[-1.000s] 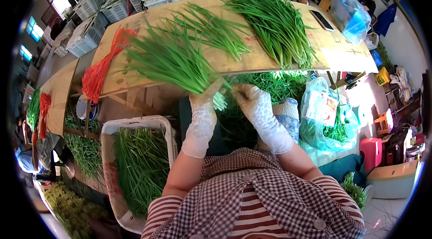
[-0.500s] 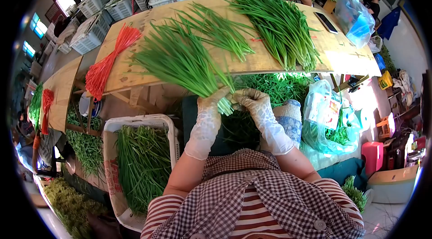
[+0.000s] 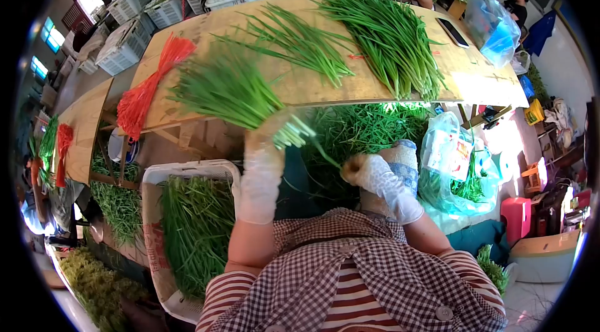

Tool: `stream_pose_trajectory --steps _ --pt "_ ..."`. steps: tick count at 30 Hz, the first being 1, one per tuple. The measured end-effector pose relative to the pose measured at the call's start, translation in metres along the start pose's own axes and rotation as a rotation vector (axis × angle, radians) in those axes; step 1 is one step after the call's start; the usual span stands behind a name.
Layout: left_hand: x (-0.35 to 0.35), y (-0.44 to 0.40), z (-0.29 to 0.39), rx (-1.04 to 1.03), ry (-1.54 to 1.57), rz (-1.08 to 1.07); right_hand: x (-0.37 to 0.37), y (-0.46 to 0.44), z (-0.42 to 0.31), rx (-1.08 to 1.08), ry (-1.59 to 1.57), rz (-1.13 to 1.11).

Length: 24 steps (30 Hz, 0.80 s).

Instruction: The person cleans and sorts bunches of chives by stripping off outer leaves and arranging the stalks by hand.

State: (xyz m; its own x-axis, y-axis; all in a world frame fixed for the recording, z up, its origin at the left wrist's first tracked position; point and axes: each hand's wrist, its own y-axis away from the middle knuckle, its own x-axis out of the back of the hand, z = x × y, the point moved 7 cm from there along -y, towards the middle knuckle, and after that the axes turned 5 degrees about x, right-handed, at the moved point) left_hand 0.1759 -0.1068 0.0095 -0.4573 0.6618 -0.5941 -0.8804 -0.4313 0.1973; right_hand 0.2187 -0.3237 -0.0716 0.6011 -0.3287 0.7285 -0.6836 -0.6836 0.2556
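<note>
A bunch of garlic chives (image 3: 228, 91) is gripped near its pale stem ends by my left hand (image 3: 265, 135), its leafy tops blurred and pointing to the upper left over the table edge. To the right and a little lower, above my lap, my right hand (image 3: 369, 172) is closed on a single chive leaf (image 3: 326, 155) that stretches back toward the bunch's stems. Both hands wear thin whitish gloves. On the wooden table (image 3: 206, 22) lie a small loose spread of chives (image 3: 306, 50) and a thicker pile of chives (image 3: 390, 44).
Red ties (image 3: 153, 91) lie at the table's left end; a phone (image 3: 452, 32) and a plastic bag (image 3: 494, 25) sit at its right. Beside my left arm stands a white crate (image 3: 234, 176) of chives. Loose leaves (image 3: 375, 122) are heaped under the table, near a hanging bag (image 3: 444, 144).
My left hand has moved left with the bunch, blurring its tops. My right hand has pulled away to the lower right, drawing out one leaf. The hands were close together before.
</note>
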Motion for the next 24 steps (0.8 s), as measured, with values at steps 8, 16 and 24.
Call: stream_pose_trajectory --steps 8,16,24 --pt "-0.015 -0.016 -0.003 0.188 0.331 -0.180 0.115 -0.022 -0.074 0.232 0.273 0.926" --pt "-0.003 -0.015 -0.024 0.167 0.064 -0.029 0.129 -0.088 -0.045 0.047 0.054 0.773" --pt "0.004 -0.038 -0.056 0.061 -0.069 0.072 0.048 -0.032 -0.053 0.033 -0.360 0.566"
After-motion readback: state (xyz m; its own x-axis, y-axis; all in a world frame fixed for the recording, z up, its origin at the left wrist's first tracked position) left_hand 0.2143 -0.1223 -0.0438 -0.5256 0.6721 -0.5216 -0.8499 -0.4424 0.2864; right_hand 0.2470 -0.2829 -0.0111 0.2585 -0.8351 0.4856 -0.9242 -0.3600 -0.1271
